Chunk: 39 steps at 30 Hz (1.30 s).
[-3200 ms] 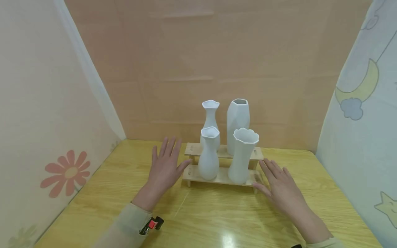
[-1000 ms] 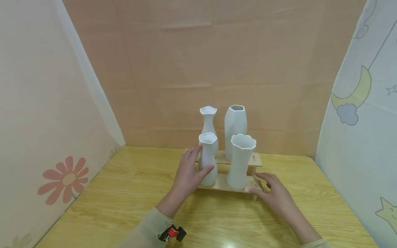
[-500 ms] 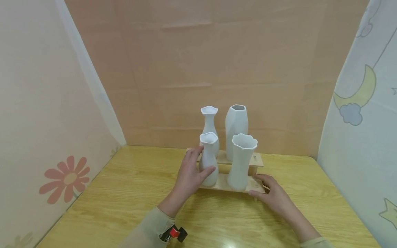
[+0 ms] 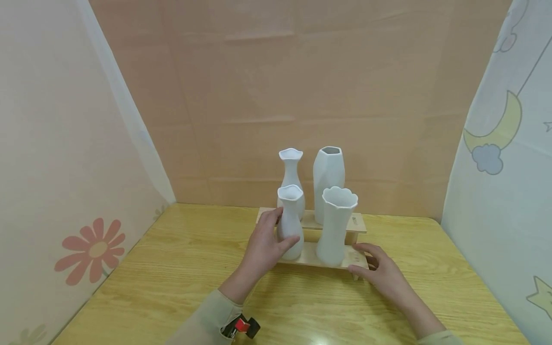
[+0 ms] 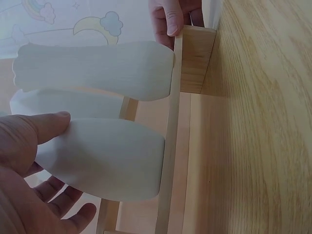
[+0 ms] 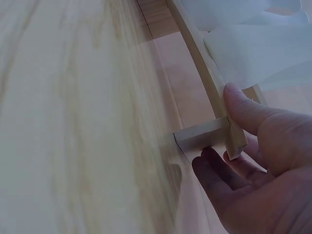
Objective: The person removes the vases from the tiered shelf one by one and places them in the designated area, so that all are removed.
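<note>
A two-tier wooden stand (image 4: 309,254) carries white vases on both steps. My left hand (image 4: 264,247) grips the slim-necked vase (image 4: 292,223) at the front left, its thumb in front and fingers round the far side. In the left wrist view that vase (image 5: 112,158) has its base on the lower shelf. My right hand (image 4: 385,275) holds the right end of the lower shelf; in the right wrist view the thumb lies on top of the board (image 6: 209,83) and the fingers curl underneath, beside the leg (image 6: 202,136). A scalloped-rim vase (image 4: 334,235) stands between the hands.
On the upper shelf behind stand a wavy-rimmed vase (image 4: 291,165) and a faceted vase (image 4: 328,170). The stand rests toward the back of a wood-grain table (image 4: 172,268). A peach cloth (image 4: 241,96) hangs behind, with patterned cloths at both sides.
Both hands lay spread flat beside the stand at first. The left has since moved right onto the front-left vase, and the right has curled round the shelf end. The last half second shows little movement.
</note>
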{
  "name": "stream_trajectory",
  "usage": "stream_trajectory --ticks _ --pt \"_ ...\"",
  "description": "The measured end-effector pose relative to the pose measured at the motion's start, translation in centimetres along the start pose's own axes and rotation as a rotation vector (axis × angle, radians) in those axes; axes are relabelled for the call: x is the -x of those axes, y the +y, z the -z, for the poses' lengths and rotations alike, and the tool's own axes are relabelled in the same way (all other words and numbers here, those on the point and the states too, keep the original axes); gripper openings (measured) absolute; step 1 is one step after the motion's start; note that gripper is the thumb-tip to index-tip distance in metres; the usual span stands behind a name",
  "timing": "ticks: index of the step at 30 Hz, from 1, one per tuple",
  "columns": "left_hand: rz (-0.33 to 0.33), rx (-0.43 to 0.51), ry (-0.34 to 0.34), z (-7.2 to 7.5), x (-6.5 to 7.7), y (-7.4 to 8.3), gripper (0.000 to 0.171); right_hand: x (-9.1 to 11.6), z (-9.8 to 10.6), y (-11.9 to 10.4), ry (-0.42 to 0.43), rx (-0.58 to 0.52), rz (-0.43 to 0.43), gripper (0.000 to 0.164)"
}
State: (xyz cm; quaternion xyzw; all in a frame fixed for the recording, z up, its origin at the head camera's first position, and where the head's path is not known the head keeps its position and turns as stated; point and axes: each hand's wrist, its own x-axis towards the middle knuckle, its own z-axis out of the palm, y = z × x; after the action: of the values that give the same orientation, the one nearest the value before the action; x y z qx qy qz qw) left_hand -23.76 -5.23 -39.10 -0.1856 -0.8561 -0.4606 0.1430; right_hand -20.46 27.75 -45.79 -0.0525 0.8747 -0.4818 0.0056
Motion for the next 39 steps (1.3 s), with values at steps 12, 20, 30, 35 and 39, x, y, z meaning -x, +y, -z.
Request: stream_trajectory --ticks 12,20,30,35,39 --pt "0.004 -0.015 -0.015 0.0 0.0 0.0 0.082 0.0 -0.5 0.7 -0.012 -0.123 -0.036 0.077" --pt "-0.009 -0.021 -0.015 0.1 0.0 0.0 0.082 0.1 -0.7 1.4 -0.047 -0.214 -0.079 0.082" --pt "0.018 -0.026 -0.020 0.4 0.0 0.0 0.080 0.1 -0.8 1.6 -0.039 -0.251 -0.069 0.080" --pt "0.027 -0.011 -0.023 1.1 -0.1 0.3 0.078 0.1 -0.8 1.5 -0.039 -0.256 -0.064 0.080" --pt "0.018 0.001 -0.023 1.8 -0.2 0.7 0.078 0.1 -0.7 1.6 -0.039 -0.254 -0.068 0.080"
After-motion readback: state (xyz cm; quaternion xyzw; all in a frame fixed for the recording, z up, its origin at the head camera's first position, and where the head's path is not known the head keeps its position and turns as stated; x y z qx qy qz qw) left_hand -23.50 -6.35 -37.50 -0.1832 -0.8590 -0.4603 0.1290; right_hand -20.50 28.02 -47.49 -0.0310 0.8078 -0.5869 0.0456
